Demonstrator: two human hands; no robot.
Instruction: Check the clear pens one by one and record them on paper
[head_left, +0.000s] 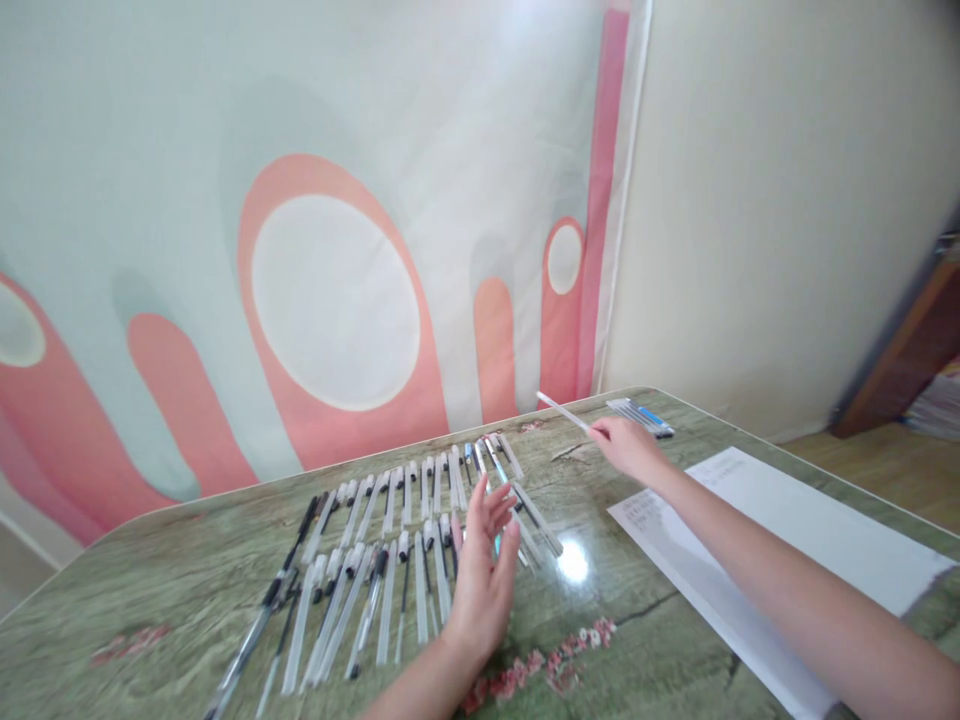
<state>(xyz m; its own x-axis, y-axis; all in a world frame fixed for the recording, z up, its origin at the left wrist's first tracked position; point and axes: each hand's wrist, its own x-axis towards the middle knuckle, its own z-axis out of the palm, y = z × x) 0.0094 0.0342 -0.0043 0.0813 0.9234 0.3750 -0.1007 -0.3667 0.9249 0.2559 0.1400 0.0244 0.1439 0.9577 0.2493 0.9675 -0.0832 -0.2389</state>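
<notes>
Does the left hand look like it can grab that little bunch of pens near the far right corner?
Probably not easily. The left hand is open and free, but the right hand, holding a pale stick, is between it and the little bunch of pens.

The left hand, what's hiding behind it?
Past the left hand, pens lie on the table. Whatever is directly behind its palm is covered, so I can't tell.

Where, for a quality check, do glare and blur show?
Head view: bright glare spot on the table, right of the left hand; head view: writing on the paper too soft to read; head view: brown object near the right edge looks blurred.
</notes>
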